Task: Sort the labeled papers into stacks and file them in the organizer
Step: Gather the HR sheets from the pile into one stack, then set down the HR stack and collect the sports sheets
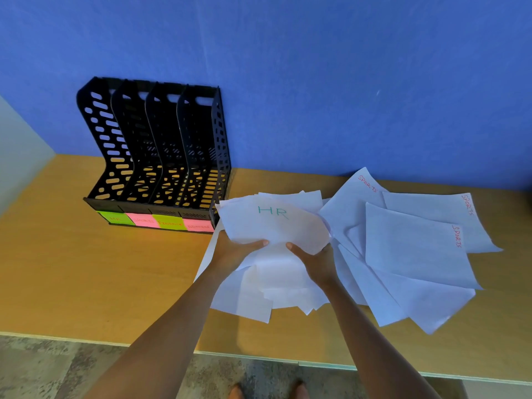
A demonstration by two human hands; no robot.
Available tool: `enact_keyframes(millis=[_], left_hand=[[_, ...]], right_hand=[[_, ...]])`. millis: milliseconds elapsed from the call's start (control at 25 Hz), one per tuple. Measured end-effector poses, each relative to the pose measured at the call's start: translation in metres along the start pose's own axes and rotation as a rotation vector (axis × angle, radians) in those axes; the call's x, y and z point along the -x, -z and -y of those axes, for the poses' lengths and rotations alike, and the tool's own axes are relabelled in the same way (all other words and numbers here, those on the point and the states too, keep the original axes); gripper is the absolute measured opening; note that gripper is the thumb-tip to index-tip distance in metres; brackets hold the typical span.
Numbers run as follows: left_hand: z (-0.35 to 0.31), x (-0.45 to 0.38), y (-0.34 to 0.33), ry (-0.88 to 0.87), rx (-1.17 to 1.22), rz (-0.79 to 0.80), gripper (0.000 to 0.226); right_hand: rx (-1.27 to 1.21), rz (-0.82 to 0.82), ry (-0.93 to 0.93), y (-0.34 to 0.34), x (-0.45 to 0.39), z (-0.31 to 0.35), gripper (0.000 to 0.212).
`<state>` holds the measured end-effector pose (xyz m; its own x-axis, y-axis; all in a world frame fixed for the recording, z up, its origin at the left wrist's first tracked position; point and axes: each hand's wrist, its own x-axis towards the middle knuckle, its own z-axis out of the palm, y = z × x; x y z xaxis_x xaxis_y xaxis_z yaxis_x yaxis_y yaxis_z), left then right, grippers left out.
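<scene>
A black four-slot file organizer (155,151) stands against the blue wall at the left, with green and pink sticky labels (157,221) along its front base. Just right of it, a white sheet marked "HR" (273,220) is lifted and curved. My left hand (239,250) grips its lower left edge and my right hand (313,254) grips its lower right edge. Under the hands lies a loose pile of white papers (276,286). To the right, several sheets marked "SPORTS" (414,243) are fanned out on the wooden desk (86,269).
The blue wall (345,82) runs along the desk's back edge. A pale side panel (20,151) closes the left end. The desk's front edge (259,357) runs across the bottom, with tiled floor and my feet (267,391) below it.
</scene>
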<state>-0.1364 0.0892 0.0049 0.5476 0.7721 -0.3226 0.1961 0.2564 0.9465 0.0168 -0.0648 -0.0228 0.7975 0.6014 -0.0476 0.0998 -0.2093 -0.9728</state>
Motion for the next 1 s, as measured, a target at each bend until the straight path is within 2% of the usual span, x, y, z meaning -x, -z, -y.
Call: enact_keyframes(millis=[240, 400, 480, 600, 720, 840, 1000], left_hand=[[-0.009, -0.002, 0.020, -0.045, -0.072, 0.027, 0.062], [-0.005, -0.002, 0.056, -0.013, -0.105, -0.021, 0.039], [0.002, -0.001, 0.087, 0.054, -0.178, -0.013, 0.035], [0.023, 0.002, 0.145, 0.218, -0.296, -0.012, 0.048], [0.044, 0.013, 0.209, 0.334, -0.331, -0.010, 0.056], [0.062, 0.025, 0.268, 0.451, -0.400, -0.058, 0.056], [0.071, 0.031, 0.319, 0.542, -0.477, -0.190, 0.023]], right_hand=[[-0.078, 0.052, -0.021, -0.020, 0.003, 0.017, 0.027], [-0.165, 0.148, -0.040, -0.052, 0.016, 0.021, 0.012], [-0.117, 0.197, -0.062, -0.075, 0.027, 0.016, 0.012], [0.075, 0.302, -0.089, -0.106, 0.040, 0.006, 0.025], [0.047, 0.394, -0.214, -0.124, 0.051, -0.004, 0.023], [0.082, 0.337, -0.207, -0.129, 0.058, -0.009, 0.016], [0.296, 0.180, -0.046, -0.129, 0.056, -0.012, 0.013]])
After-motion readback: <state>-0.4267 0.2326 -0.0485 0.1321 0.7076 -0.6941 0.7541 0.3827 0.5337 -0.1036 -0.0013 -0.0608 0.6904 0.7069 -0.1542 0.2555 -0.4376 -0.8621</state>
